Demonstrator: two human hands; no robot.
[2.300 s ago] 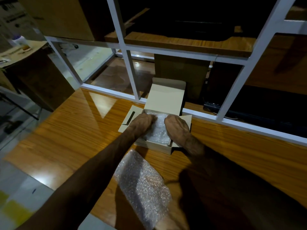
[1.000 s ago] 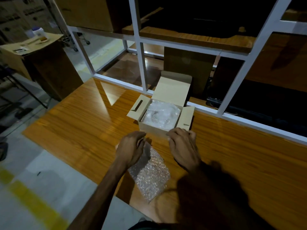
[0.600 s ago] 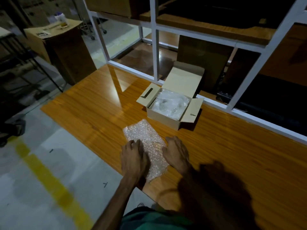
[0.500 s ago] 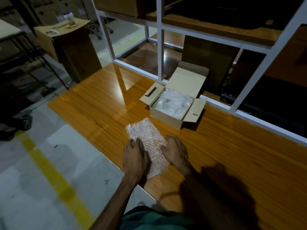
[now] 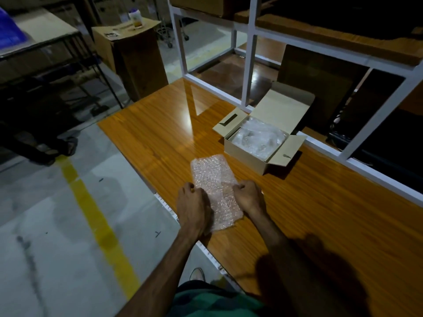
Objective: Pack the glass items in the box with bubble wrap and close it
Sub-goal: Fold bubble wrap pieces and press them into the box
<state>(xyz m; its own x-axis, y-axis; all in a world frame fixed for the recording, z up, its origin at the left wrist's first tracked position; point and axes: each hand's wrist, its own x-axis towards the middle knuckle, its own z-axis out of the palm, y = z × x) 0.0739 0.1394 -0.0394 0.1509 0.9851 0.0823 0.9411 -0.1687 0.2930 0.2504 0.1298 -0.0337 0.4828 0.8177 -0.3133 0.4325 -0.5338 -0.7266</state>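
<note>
Now both hands (image 5: 194, 208) pinch bubble wrap (image 5: 212, 177) near table edge (image 5: 168, 208).

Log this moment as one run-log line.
left hand: gripping clear bubble wrap sheet | right hand: gripping same sheet | small tan cardboard box: open, wrapped contents inside | step: top layer pending

A bubble wrap sheet (image 5: 214, 184) lies flat near the table's near edge. The cardboard box (image 5: 249, 154) (flaps open, lid upright) sits beyond it by the far edge, filled with clear wrapping (image 5: 259, 137).
</note>
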